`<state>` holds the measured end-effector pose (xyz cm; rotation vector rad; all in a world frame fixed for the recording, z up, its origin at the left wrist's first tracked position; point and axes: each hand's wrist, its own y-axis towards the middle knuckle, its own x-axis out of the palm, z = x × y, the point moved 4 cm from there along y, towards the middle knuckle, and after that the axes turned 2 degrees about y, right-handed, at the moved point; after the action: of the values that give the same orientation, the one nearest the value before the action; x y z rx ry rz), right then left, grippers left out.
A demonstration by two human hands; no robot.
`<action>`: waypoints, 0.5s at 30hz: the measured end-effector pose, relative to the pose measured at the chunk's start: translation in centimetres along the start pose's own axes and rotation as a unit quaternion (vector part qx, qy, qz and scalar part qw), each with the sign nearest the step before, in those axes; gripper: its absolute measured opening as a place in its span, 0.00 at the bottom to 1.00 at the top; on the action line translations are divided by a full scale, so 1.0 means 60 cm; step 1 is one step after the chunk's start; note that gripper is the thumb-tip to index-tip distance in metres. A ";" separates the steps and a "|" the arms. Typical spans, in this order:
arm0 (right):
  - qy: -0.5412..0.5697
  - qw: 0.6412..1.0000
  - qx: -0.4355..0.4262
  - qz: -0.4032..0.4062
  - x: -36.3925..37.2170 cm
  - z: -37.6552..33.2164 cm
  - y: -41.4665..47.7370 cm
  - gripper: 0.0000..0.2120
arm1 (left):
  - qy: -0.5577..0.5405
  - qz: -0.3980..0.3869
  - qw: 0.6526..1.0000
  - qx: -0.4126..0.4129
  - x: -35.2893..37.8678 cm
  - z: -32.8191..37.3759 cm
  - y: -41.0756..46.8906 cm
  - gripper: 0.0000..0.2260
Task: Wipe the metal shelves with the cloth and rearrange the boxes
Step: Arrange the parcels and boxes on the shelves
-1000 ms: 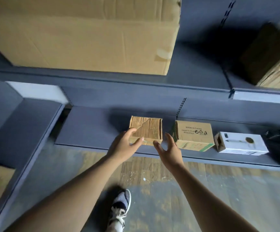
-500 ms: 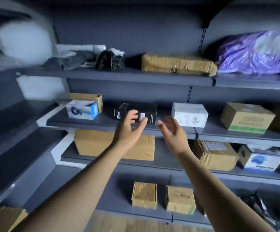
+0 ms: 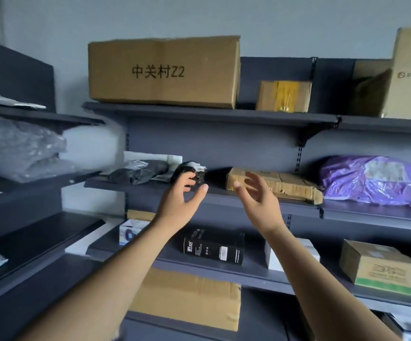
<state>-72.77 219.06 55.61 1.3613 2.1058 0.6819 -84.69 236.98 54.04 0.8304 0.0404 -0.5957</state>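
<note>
At the middle shelf [image 3: 248,201]: a battered flat carton [image 3: 275,184] lay near the front edge, between a crumpled black bag [image 3: 189,168] and a purple plastic parcel [image 3: 376,180]. The goods seemed loosely parked, with bare grey metal in front of them free for wiping.
Left grip [image 3: 178,196]: raised before the black bag, fingers lightly curled and thumb spread, holding nothing. Whether its fingertips touched the bag could not be told.
Right grip [image 3: 258,195]: opened wide, palm turned inward, fingers splayed just in front of the flat carton's left end, holding nothing.
Arms: both bare forearms stretched up and forward, roughly parallel, the grips set apart as if to bracket an item.
Cloth: none could be made out in either grip.
Other boxes: a large brown carton [image 3: 162,72] sat on the top shelf [image 3: 212,112]. A black box [image 3: 214,244] and a small brown box [image 3: 379,267] stood on the lower shelf [image 3: 248,274].
Likely step: rearranging rather than wiping, judged from the empty grips.
</note>
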 end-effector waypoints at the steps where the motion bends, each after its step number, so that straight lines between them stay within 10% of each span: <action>1: -0.001 1.000 -0.001 -0.005 0.016 0.007 0.006 0.21 | 0.005 0.004 1.000 -0.008 -0.013 -0.018 0.008 0.24; 15: -0.056 0.998 0.035 0.001 0.312 0.098 0.226 0.28 | 0.028 -0.004 0.999 0.021 -0.150 -0.273 0.299 0.15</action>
<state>-66.46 241.97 57.28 1.4062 2.0574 0.5234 -79.87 262.23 57.42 0.8882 0.0819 -0.5817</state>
